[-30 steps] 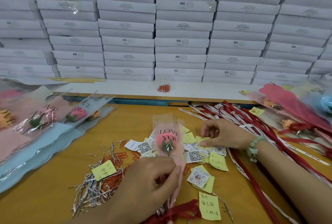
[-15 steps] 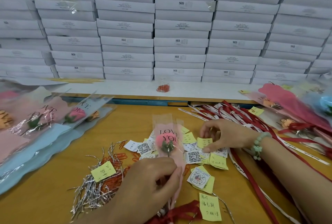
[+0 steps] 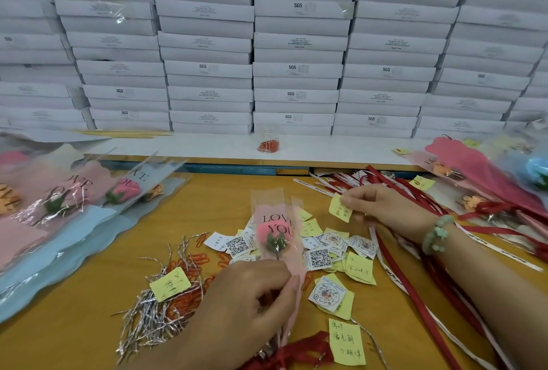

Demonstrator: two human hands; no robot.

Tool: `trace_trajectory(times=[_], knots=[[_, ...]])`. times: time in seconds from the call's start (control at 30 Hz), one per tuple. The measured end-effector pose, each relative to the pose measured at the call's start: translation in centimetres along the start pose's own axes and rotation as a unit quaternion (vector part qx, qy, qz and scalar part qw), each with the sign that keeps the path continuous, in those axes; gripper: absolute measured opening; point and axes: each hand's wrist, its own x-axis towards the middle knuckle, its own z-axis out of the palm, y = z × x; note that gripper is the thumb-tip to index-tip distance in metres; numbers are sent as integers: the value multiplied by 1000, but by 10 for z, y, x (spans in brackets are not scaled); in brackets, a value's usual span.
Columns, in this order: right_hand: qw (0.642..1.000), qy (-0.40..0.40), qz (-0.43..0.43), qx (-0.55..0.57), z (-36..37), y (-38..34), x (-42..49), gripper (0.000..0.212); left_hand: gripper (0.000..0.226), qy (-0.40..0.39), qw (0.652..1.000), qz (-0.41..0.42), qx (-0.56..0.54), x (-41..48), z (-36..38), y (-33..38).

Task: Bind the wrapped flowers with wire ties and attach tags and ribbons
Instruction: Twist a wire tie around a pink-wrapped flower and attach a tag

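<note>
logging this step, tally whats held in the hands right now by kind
pink rose wrapped in a clear LOVE YOU sleeve: 1, gripped by the left hand
yellow handwritten paper note: 1, pinched by the right hand
total: 2

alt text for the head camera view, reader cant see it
A person's left hand grips a wrapped pink flower over a yellow table while the right hand pinches a yellow note. Tags, silver wire ties and red ribbons lie around.
</note>
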Motion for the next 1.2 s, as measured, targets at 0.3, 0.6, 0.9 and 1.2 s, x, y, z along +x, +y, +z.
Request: trace_trajectory(times=[0.3, 0.6, 0.9, 1.2], knots=[[993, 72, 16, 88, 15, -7, 7, 16, 49, -28, 998, -46, -36, 13, -17, 9], [994, 104, 6, 36, 28, -37, 29, 3, 31, -13, 978, -207, 6, 79, -68, -29], [984, 122, -36, -128, 63, -58, 85, 17, 35, -88, 958, -269, 52, 112, -35, -86], [981, 117, -45, -146, 75, -51, 102, 29, 31, -98, 967, -233, -3, 108, -21, -104]])
